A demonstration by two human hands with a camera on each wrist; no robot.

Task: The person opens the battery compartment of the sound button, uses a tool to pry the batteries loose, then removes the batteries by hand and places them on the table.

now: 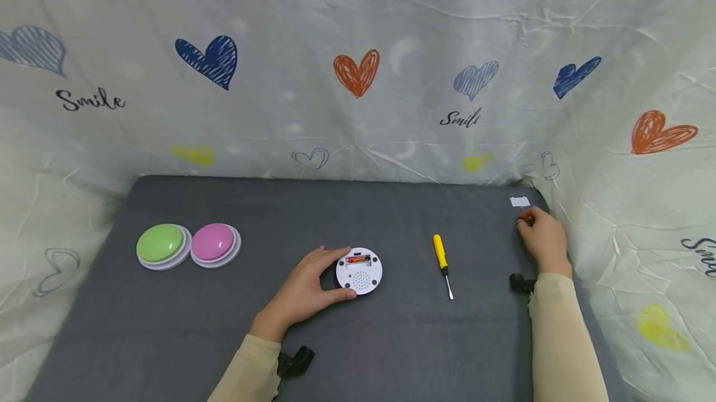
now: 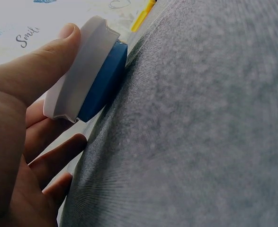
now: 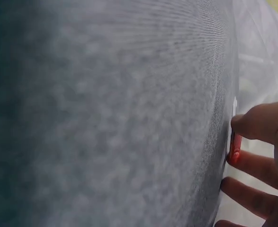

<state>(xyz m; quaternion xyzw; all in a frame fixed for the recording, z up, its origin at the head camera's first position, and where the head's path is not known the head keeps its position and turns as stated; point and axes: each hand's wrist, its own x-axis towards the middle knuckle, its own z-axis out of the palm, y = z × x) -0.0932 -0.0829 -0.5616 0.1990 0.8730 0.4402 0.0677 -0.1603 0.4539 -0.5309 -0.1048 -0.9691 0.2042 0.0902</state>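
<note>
My left hand (image 1: 306, 289) grips a round white push button (image 1: 363, 281) by its edge, thumb on the near side and fingers on the far side. It lies upside down, and its blue dome (image 2: 103, 85) faces the table in the left wrist view. In its uncovered compartment sits a red and black battery (image 1: 358, 259). At the table's far right, my right hand (image 1: 545, 242) pinches a small red battery (image 3: 236, 147) between thumb and finger, close over the cloth. Just beyond that hand lies a small flat white piece (image 1: 519, 201).
A yellow-handled screwdriver (image 1: 440, 253) lies between the hands, blade toward me. At the left stand a green-domed button (image 1: 160, 242) and a pink-domed button (image 1: 212, 241), side by side. The dark grey table (image 1: 363, 346) is bordered by a printed white curtain (image 1: 279, 79).
</note>
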